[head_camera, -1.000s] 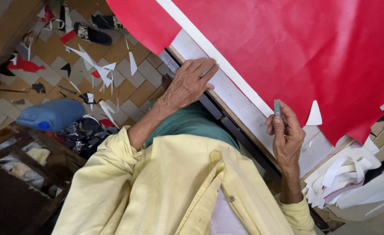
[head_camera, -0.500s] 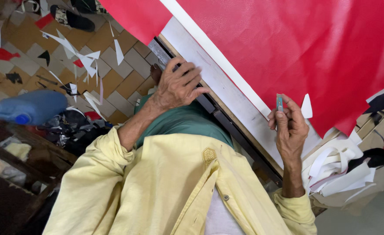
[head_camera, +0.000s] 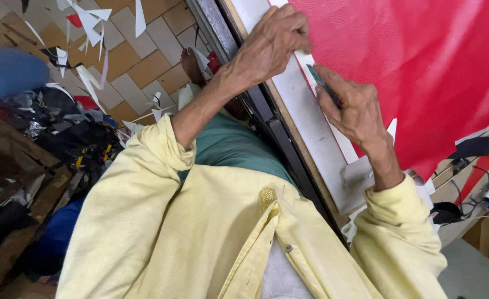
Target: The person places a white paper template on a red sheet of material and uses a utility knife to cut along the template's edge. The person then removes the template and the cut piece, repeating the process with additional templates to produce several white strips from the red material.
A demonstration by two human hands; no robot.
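While the camera looks steeply down the person's own chest, both hands are seen working at the near edge of the desk (head_camera: 333,166), a pale board with a dark metal rail along its front. The left hand (head_camera: 272,41) lies palm down with its fingers bent over a white straightedge (head_camera: 302,61), pressing it flat where it meets the red sheet (head_camera: 421,66); its grip is a flat press, not a closed fist. The right hand (head_camera: 352,108) sits just beside it, nearer the body, with its grip closed tight on a small dark cutting tool (head_camera: 321,82), the tip of which touches the border between the straightedge and the red sheet. Whether the blade has entered the material cannot be told. The red sheet covers most of the desk beyond the hands and reaches the upper right corner of the view. A small white scrap (head_camera: 391,128) lies on the red sheet just beyond the right wrist. Both arms wear pale yellow sleeves (head_camera: 161,149), the left one pushed up the forearm, over a green garment (head_camera: 230,147). On the tiled floor (head_camera: 145,66) to the left lie white paper offcuts (head_camera: 89,22) and a few red pieces, near a bare foot (head_camera: 192,63). A blurred blue object (head_camera: 9,69) sits at the far left, above a dark wooden frame (head_camera: 17,177).
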